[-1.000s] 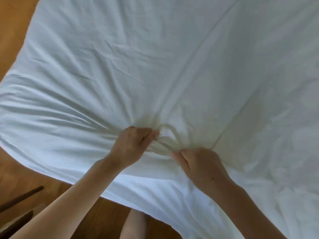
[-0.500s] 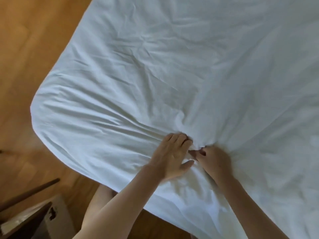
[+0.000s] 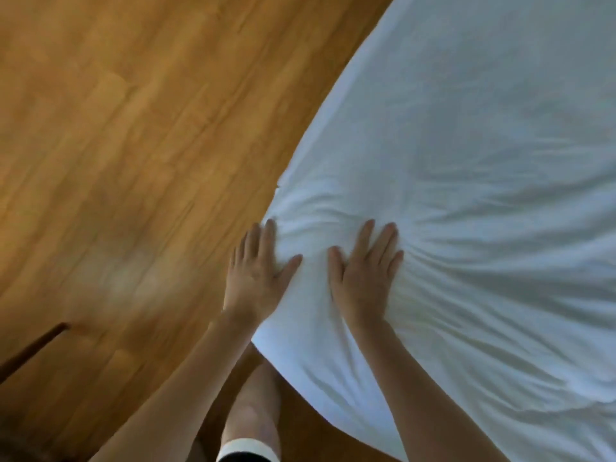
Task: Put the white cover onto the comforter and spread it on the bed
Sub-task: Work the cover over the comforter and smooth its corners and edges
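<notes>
Both of my hands now lie flat with fingers straight, holding nothing: my left hand (image 3: 258,278) presses at the very corner of the white cotton cover over the comforter (image 3: 483,211), its outer fingers reaching past the cloth edge over the floor, and my right hand (image 3: 365,278) presses palm-down just beside it, further onto the cloth. A second ago both hands were pinching a gathered fold of this cover nearer the middle of the near edge; half a second ago the left had already flattened while the right still pinched. Now the pinch is released on both sides and I have shifted to the corner. I judge from this that the cover is on the comforter and the work has passed to smoothing and spreading. Creases fan out to the right from under my palms, so the corner is not yet flat. The covered comforter lies spread over the bed, filling the right of the view; its left edge runs diagonally up and away, and its near edge hangs beside my bare leg (image 3: 256,411). To the left, warm brown wooden plank flooring (image 3: 133,145) gives open room to step along the edge. A dark slanted wooden bar (image 3: 33,348) sits at the lower left, well apart from the cloth.
</notes>
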The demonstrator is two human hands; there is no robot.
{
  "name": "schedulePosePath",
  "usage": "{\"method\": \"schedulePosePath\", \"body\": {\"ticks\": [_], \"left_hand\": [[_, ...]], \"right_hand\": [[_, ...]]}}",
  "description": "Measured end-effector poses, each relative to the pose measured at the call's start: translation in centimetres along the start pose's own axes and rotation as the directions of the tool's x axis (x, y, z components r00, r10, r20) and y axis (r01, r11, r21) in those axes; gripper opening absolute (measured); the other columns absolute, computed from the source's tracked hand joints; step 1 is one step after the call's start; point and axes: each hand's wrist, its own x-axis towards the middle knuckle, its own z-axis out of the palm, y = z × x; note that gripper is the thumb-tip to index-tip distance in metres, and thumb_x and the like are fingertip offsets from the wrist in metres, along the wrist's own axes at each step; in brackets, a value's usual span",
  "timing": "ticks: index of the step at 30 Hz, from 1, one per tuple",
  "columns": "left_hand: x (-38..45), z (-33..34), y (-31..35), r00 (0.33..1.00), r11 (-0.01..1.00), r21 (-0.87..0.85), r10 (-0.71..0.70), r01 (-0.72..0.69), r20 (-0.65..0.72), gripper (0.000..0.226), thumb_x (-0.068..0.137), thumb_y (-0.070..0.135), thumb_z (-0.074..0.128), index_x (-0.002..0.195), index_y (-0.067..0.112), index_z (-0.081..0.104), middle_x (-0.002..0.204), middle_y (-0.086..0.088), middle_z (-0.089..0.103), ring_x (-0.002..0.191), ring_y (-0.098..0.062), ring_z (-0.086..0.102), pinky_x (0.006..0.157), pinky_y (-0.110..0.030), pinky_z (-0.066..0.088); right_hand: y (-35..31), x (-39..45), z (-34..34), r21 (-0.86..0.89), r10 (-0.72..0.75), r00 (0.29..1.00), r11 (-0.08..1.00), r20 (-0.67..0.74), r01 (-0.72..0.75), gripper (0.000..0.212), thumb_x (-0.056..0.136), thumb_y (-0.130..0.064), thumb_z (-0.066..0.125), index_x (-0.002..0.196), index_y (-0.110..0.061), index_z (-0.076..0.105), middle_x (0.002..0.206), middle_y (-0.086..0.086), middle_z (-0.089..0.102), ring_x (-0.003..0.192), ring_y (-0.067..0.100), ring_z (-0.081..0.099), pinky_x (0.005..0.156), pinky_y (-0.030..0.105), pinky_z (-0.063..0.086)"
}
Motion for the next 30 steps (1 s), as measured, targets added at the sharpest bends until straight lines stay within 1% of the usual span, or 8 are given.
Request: {"method": "schedulePosePath", "body": {"ticks": [2,5,8,16,19,23,25,30], "left_hand": [[1.6,-0.7,-1.9,0.95,0.958,-0.143,-0.212,0.248,0.228,0.087,0.088,0.072,0.03,0.154,0.018,0.013,0.158,-0.009,0.023,0.143,-0.03,0.026,0.113,-0.043,0.027],[2.7,-0.5,-3.0,0.839,0.798,-0.345,-0.335,0.495,0.429,0.086,0.075,0.083,0.04,0.136,0.022,0.044,0.132,-0.007,0.055,0.115,-0.028,0.054,0.091,-0.039,0.045],[2.4,0.0,-3.4,0.879,0.802,-0.378,-0.362,0.463,0.31,0.059,0.079,0.074,0.05,0.102,0.019,0.053,0.098,0.001,0.06,0.088,-0.022,0.06,0.073,-0.037,0.049],[1.3,0.3,-3.0,0.933,0.802,-0.483,-0.344,0.352,0.109,0.033,0.09,0.051,0.056,0.093,0.019,0.051,0.088,0.001,0.059,0.077,-0.019,0.057,0.062,-0.033,0.041],[1.4,0.1,-3.1,0.883,0.692,-0.562,-0.433,0.453,0.178,0.039,0.092,0.055,0.051,0.093,0.015,0.051,0.079,0.003,0.055,0.072,-0.017,0.053,0.064,-0.033,0.04],[3.0,0.1,-4.2,0.736,0.361,-0.649,-0.443,0.669,0.512,0.039,0.095,0.055,0.044,0.105,0.024,0.066,0.098,0.004,0.067,0.09,-0.016,0.062,0.075,-0.032,0.047],[3.8,0.5,-5.0,0.725,0.352,-0.635,-0.381,0.688,0.574,0.047,0.087,0.057,0.056,0.108,0.018,0.071,0.102,0.002,0.071,0.093,-0.02,0.066,0.077,-0.031,0.049],[4.1,1.0,-5.6,0.815,0.454,-0.683,-0.407,0.572,0.412,0.039,0.09,0.046,0.062,0.072,0.011,0.056,0.067,-0.005,0.046,0.063,-0.018,0.042,0.059,-0.029,0.032]], "right_hand": [[0.2,0.5,0.8,-0.085,-0.003,1.0,0.996,-0.02,0.001,0.072,0.098,-0.05,0.027,0.145,0.003,0.032,0.147,0.037,0.026,0.138,0.047,0.028,0.109,0.058,0.027],[1.1,0.3,1.2,-0.144,-0.027,0.999,0.989,-0.026,0.023,0.072,0.102,-0.05,0.017,0.146,0.005,0.027,0.149,0.037,0.022,0.14,0.046,0.024,0.111,0.058,0.025],[0.9,0.5,1.7,-0.16,-0.04,0.996,0.987,-0.075,0.028,0.071,0.102,-0.05,0.014,0.147,0.005,0.024,0.149,0.037,0.02,0.142,0.045,0.022,0.113,0.057,0.023],[0.9,0.2,0.6,-0.056,-0.049,0.99,0.998,-0.132,0.042,0.071,0.101,-0.051,0.02,0.147,0.001,0.024,0.151,0.034,0.021,0.142,0.042,0.021,0.115,0.052,0.019],[0.7,0.2,0.6,-0.026,-0.056,0.987,0.998,-0.147,0.053,0.071,0.1,-0.051,0.022,0.147,0.002,0.026,0.151,0.033,0.022,0.141,0.042,0.023,0.115,0.052,0.02],[0.9,0.0,0.7,-0.012,-0.057,0.987,0.998,-0.151,0.056,0.072,0.099,-0.051,0.022,0.147,0.002,0.027,0.15,0.034,0.023,0.14,0.044,0.025,0.115,0.052,0.02],[1.0,0.1,0.8,-0.011,-0.057,0.984,0.998,-0.167,0.056,0.071,0.1,-0.05,0.024,0.147,0.002,0.028,0.15,0.034,0.024,0.14,0.044,0.026,0.115,0.051,0.02],[0.8,0.0,0.8,0.014,-0.067,0.977,0.997,-0.202,0.072,0.068,0.098,-0.045,0.035,0.145,0.003,0.032,0.149,0.033,0.026,0.139,0.044,0.028,0.113,0.05,0.022]]}}
